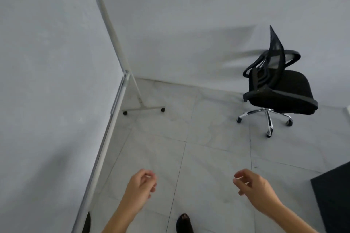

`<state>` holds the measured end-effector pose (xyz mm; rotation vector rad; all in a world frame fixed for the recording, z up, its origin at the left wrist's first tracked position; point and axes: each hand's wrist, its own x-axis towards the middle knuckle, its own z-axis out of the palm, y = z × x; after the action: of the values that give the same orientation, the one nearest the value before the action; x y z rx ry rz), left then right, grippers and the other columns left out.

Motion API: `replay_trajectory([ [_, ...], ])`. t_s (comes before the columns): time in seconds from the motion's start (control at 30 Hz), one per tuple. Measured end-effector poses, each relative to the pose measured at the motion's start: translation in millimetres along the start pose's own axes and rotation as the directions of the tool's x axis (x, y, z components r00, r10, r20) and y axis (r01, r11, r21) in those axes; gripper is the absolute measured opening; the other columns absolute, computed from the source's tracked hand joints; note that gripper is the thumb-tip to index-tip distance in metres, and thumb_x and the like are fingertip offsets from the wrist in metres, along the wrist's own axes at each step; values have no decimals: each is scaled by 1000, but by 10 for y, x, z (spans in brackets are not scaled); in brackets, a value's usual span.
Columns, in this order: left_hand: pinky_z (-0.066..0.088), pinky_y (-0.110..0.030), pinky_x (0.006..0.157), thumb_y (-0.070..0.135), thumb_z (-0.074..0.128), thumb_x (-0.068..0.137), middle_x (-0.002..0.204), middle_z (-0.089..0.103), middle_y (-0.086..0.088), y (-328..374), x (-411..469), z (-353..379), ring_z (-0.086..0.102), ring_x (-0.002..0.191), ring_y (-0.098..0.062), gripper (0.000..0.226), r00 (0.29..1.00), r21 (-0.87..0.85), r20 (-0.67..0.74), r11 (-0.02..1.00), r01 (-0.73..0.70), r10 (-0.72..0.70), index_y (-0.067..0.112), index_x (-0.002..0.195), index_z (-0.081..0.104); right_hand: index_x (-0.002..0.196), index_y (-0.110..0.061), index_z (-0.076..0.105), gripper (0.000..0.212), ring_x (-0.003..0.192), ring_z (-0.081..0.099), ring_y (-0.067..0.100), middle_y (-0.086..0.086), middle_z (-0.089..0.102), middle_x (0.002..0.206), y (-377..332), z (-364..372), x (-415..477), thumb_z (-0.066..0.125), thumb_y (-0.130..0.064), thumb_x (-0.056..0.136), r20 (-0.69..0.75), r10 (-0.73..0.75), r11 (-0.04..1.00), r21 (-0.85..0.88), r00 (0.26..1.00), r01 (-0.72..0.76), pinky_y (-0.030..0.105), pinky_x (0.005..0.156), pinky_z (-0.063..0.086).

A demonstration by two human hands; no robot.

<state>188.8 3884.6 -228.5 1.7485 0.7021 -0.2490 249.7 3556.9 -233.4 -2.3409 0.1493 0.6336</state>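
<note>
My left hand (140, 187) hangs low over the tiled floor, fingers loosely curled, holding nothing. My right hand (252, 187) is level with it further right, fingers also loosely curled and holding nothing. Both forearms reach in from the bottom edge. Neither hand touches anything.
A large whiteboard (53, 81) on a wheeled stand (144, 108) fills the left side. A black mesh office chair (278, 85) stands at the right near the wall. A dark surface corner (335, 195) juts in at the lower right. A dark shoe (184, 223) shows at the bottom.
</note>
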Motion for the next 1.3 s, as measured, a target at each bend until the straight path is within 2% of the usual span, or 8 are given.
replay_trajectory([
  [0.13,47,-32,60,21,64,78,63,70,1,873,729,28,66,62,-16,4,997,52,4,996,-74,74,17,78,63,84,-30,60,6,60,68,3,-5,72,76,-371,-344,784,65,-28,87,-6,-24,997,69,1000,24,29,58,51],
  [0.33,50,-33,65,9,59,87,75,72,-5,1599,1874,221,68,69,-19,7,995,66,-85,996,-54,59,13,84,64,82,-27,62,7,59,70,9,-4,72,74,-693,-886,2275,66,-24,87,6,-15,995,97,1000,14,29,58,50],
  [0.5,50,-32,63,11,59,89,77,71,-9,2310,2813,406,67,71,-22,6,978,-12,-208,999,-35,32,13,86,63,80,-26,63,7,58,70,7,-4,72,74,-1147,-1491,3628,68,-24,85,55,-59,997,48,997,56,37,66,54],
  [0.63,50,-31,62,13,61,88,75,72,-7,2916,3367,341,67,68,-19,3,947,-46,-313,995,-87,69,15,88,63,79,-29,62,9,55,68,2,-7,73,73,-1851,-1817,4564,68,-24,85,126,-171,982,-54,977,179,30,66,53],
  [0.97,47,-27,58,3,61,88,74,70,-12,3308,4446,-584,64,65,-21,6,805,-193,-589,980,-51,-74,8,88,63,81,-35,58,11,59,68,1,-6,73,74,-3819,-1211,6367,65,-28,86,388,-389,873,-135,836,469,32,72,55],
  [1.17,55,-43,74,16,63,87,78,71,-8,4065,5267,-1464,68,75,-24,6,744,-70,-666,989,-129,50,21,86,64,81,-38,56,13,63,68,3,-6,72,74,-5276,-843,6960,65,-29,87,441,-523,784,-87,729,615,30,71,56],
  [1.23,57,-39,75,18,61,89,81,71,-3,4361,5479,-1687,68,77,-18,8,721,10,-683,989,-149,116,26,86,63,82,-41,54,13,67,68,4,-7,71,77,-5742,-782,7102,63,-32,88,465,-571,741,-61,676,668,26,69,55],
  [1.3,55,-24,72,22,60,90,80,69,3,4642,5624,-1848,65,75,-7,8,684,80,-707,981,-177,181,29,86,61,88,-38,56,6,71,68,5,-8,71,80,-6165,-696,7215,61,-36,89,490,-617,695,-27,615,719,24,68,54],
])
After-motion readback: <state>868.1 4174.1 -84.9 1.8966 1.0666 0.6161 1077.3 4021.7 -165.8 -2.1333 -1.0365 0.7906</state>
